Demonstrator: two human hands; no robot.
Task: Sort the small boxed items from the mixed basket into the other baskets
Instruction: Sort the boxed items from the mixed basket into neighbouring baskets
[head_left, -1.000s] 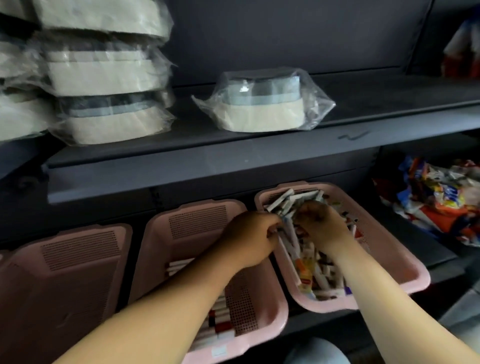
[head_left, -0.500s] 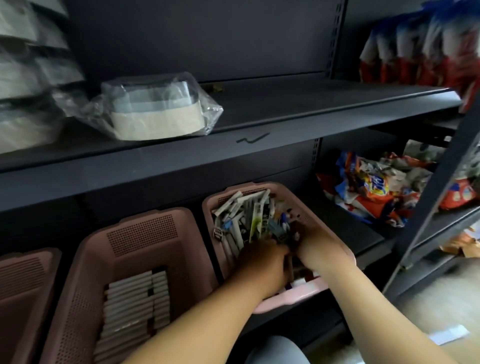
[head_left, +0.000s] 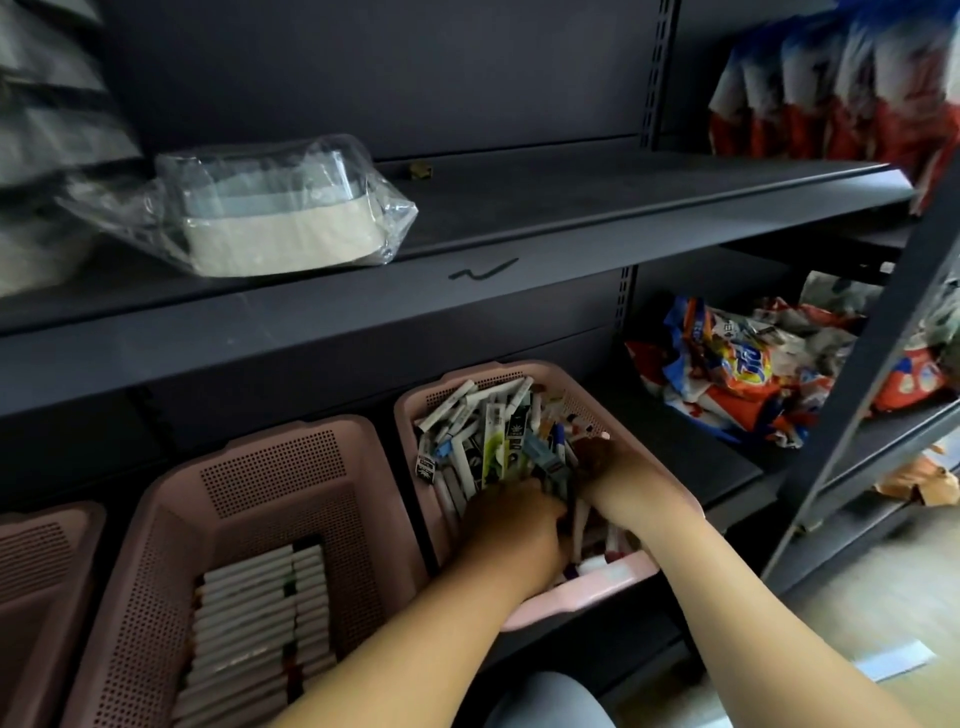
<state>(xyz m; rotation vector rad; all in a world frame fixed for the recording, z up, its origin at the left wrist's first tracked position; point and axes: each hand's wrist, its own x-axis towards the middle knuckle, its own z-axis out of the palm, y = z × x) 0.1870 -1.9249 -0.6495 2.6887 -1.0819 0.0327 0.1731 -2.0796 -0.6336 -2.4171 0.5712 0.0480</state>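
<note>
Dark grey metal shelving (head_left: 311, 343) across the whole view, with a plain dark back panel (head_left: 363, 67) and slotted uprights (head_left: 652, 73). On the upper shelf board (head_left: 623, 208), a plastic-wrapped pale container (head_left: 275, 223) and, by the back panel, a small brownish object (head_left: 421, 169). A dark squiggle (head_left: 483, 269) on the front lip. To the right, a slanting grey post (head_left: 883, 389), crumpled orange-and-blue packets (head_left: 737, 364) heaped on a lower shelf, red-white-blue packs (head_left: 831, 88) above. Pale floor (head_left: 857, 613) at bottom right, with a white paper strip (head_left: 893, 662). Dim, even light.

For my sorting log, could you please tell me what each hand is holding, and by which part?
It cannot be told: the left hand and right hand are dug into the small boxes in the basket, hiding any grip.
</note>
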